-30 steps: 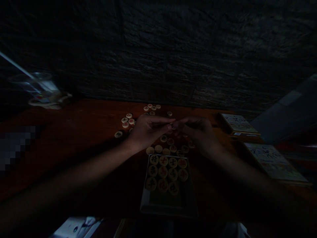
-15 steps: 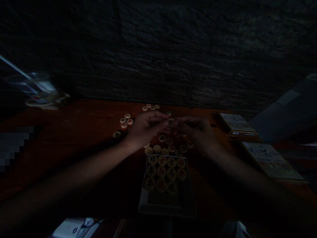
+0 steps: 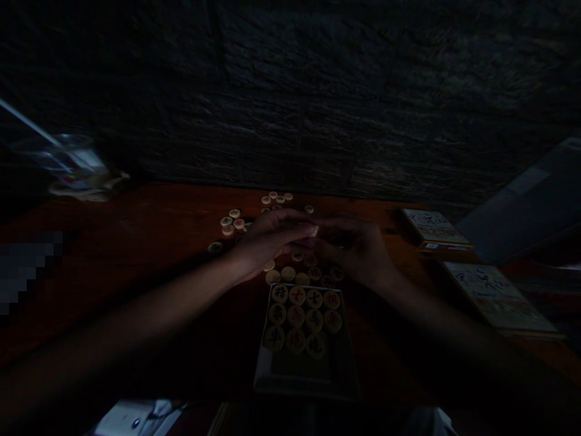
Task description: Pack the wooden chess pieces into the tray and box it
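The scene is very dark. My left hand (image 3: pixel 267 239) and my right hand (image 3: pixel 356 248) meet fingertip to fingertip above a wooden table (image 3: pixel 149 242). Both are pinched together on a small round game piece (image 3: pixel 314 230) between them. Just below the hands lies a dark shallow box (image 3: pixel 276 378) holding several pale round pieces (image 3: pixel 297 315) marked with red or black characters, laid in rows. More loose pieces (image 3: pixel 290 274) lie between the box and my hands.
Scattered pieces (image 3: pixel 231 221) lie on the table behind my left hand. A clear cup with a straw (image 3: pixel 75 166) stands far left. Two flat printed boards (image 3: pixel 436 227) (image 3: pixel 499 297) lie at the right. A dark stone wall rises behind the table.
Both hands have dropped slightly toward the table and closed tighter together around the piece. The view has shifted a little.
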